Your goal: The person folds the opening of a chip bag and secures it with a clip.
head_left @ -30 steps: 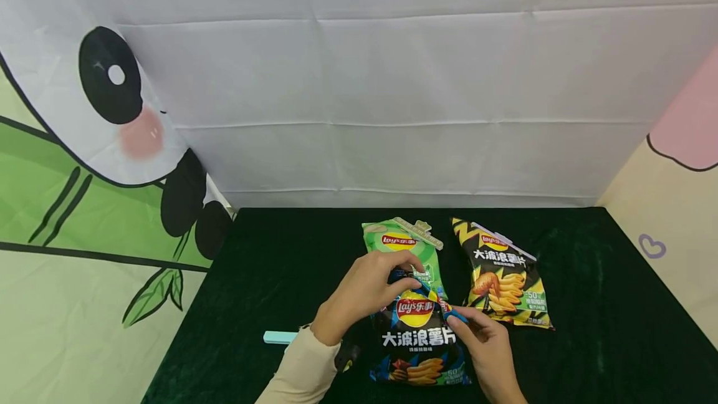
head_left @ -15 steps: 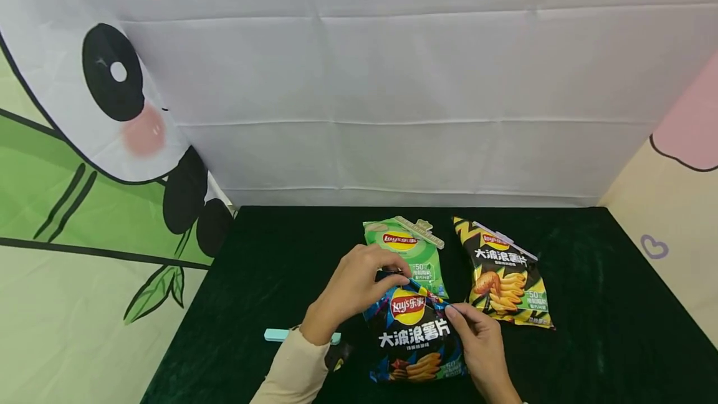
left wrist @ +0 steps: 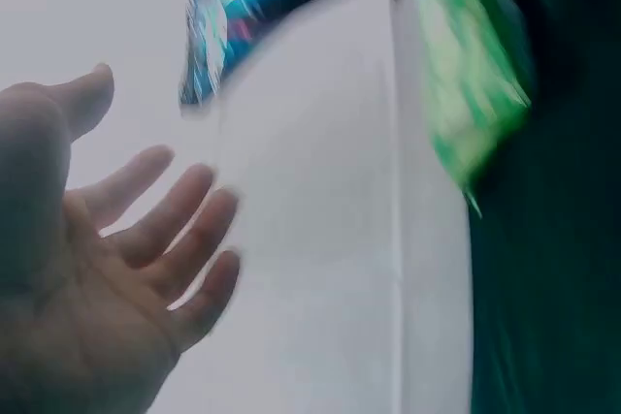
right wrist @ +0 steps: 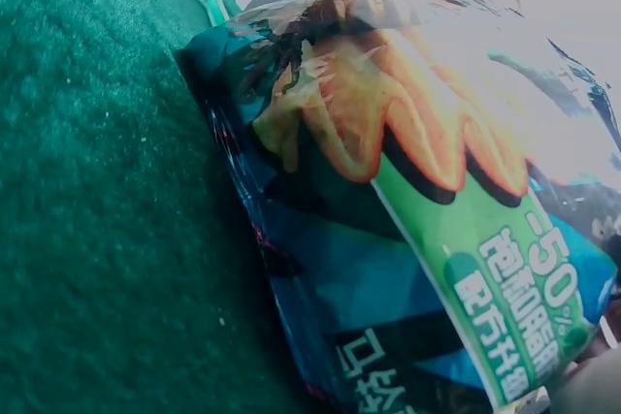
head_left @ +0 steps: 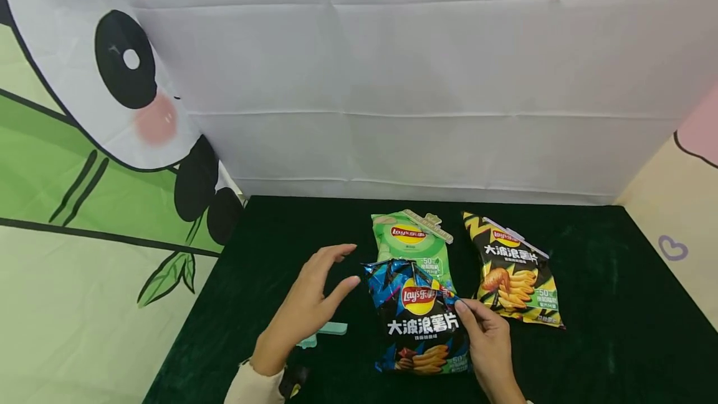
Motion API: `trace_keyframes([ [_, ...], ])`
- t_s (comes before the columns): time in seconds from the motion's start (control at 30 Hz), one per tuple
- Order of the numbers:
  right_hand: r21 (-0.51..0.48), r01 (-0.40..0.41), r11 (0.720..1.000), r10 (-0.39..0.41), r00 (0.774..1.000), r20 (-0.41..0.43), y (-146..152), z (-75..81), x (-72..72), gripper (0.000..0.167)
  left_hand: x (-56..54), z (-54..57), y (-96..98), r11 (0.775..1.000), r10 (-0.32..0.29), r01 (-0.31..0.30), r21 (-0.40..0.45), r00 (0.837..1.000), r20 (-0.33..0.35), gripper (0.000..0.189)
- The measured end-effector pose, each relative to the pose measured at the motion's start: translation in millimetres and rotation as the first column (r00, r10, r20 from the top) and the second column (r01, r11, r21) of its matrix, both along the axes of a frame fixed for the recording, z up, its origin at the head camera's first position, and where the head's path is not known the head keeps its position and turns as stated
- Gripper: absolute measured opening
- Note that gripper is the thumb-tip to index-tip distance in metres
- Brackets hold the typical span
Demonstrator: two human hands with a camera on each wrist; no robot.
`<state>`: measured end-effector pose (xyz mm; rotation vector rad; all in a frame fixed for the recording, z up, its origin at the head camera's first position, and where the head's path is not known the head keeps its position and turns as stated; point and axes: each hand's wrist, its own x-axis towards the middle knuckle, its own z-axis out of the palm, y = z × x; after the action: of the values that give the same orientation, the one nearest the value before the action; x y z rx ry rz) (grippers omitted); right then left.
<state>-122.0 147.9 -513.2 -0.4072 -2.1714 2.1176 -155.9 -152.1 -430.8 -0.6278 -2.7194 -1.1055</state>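
Observation:
My right hand (head_left: 489, 343) pinches the upper right edge of a blue-and-black chip bag (head_left: 417, 345), which stands roughly upright at the table's front. The bag's top looks folded at that corner, while its upper left part spreads loose. Just left of the bag, my left hand (head_left: 305, 304) is raised with its fingers apart and touches nothing. Its spread fingers (left wrist: 184, 225) also show in the left wrist view, away from the bag. Beyond my left wrist lies a light teal bag clip (head_left: 333, 328), partly hidden by the hand. The right wrist view shows the bag's printed front (right wrist: 417, 172) close up.
Behind the held bag, a green chip bag (head_left: 412, 245) carries a beige clip (head_left: 429, 224) on its top. To the right lies a black-and-yellow chip bag (head_left: 516, 279) with a pale purple clip (head_left: 516, 237). Dark green cloth (head_left: 594, 304) covers the table; a white backdrop (head_left: 421, 80) rises behind.
My left hand has let go of the bag's top and moved left and down toward the teal clip. The bag's upper left corner has sprung up. My right hand keeps its pinch.

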Motion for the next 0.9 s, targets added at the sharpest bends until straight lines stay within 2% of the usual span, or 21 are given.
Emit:
trace_keyframes([
  [0.07,-0.006,0.003,1.000,-0.003,1.000,-0.004,0,-0.5,-0.2,0.032,4.5,-10.5,-21.0,0.999,-0.001,0.003,-0.040,0.998,0.056,0.053],
  [0.13,-0.008,0.005,1.000,-0.005,1.000,-0.011,0,-1.2,0.0,0.031,9.3,-22.8,-41.6,0.995,-0.031,0.044,-0.085,0.987,0.155,0.054],
  [0.2,-0.007,0.010,1.000,-0.010,1.000,-0.015,-1,-1.7,0.4,0.030,13.3,-36.8,-60.1,0.988,-0.071,0.106,-0.114,0.959,0.275,0.055],
  [0.23,-0.008,0.015,1.000,-0.015,1.000,-0.017,-1,-1.8,0.6,0.029,14.6,-43.8,-68.4,0.982,-0.093,0.141,-0.123,0.939,0.332,0.054],
  [0.3,-0.001,0.017,1.000,-0.017,1.000,-0.025,0,-2.2,0.2,0.029,16.7,-60.2,-83.0,0.969,-0.122,0.195,-0.154,0.912,0.392,0.054],
  [0.37,-0.004,0.016,1.000,-0.016,0.999,-0.034,0,-2.6,-0.6,0.029,17.8,-72.8,-93.3,0.962,-0.148,0.229,-0.151,0.897,0.416,0.052],
  [0.47,-0.012,0.014,1.000,-0.015,0.999,-0.051,0,-3.0,-1.2,0.029,15.2,-87.1,-101.8,0.961,-0.174,0.240,-0.138,0.912,0.372,0.040],
  [0.53,-0.019,0.015,1.000,-0.016,0.998,-0.054,0,-2.8,-0.4,0.029,11.9,-90.2,-102.4,0.969,-0.169,0.222,-0.106,0.915,0.367,0.032],
  [0.6,-0.024,0.012,1.000,-0.013,0.999,-0.050,0,-2.5,0.7,0.029,9.0,-93.7,-103.6,0.970,-0.164,0.215,-0.114,0.922,0.350,0.030],
  [0.67,-0.030,0.009,1.000,-0.010,0.999,-0.040,0,-2.2,1.7,0.030,7.6,-94.6,-104.0,0.972,-0.137,0.198,-0.130,0.917,0.375,0.033],
  [0.77,-0.037,0.004,0.999,-0.004,1.000,-0.020,1,-1.3,2.4,0.031,6.7,-94.4,-105.1,0.964,-0.144,0.216,-0.158,0.916,0.373,0.039],
  [0.9,-0.029,0.006,1.000,-0.006,1.000,0.006,2,0.5,2.0,0.032,4.7,-82.8,-101.2,0.970,-0.123,0.199,-0.136,0.894,0.430,0.032],
])
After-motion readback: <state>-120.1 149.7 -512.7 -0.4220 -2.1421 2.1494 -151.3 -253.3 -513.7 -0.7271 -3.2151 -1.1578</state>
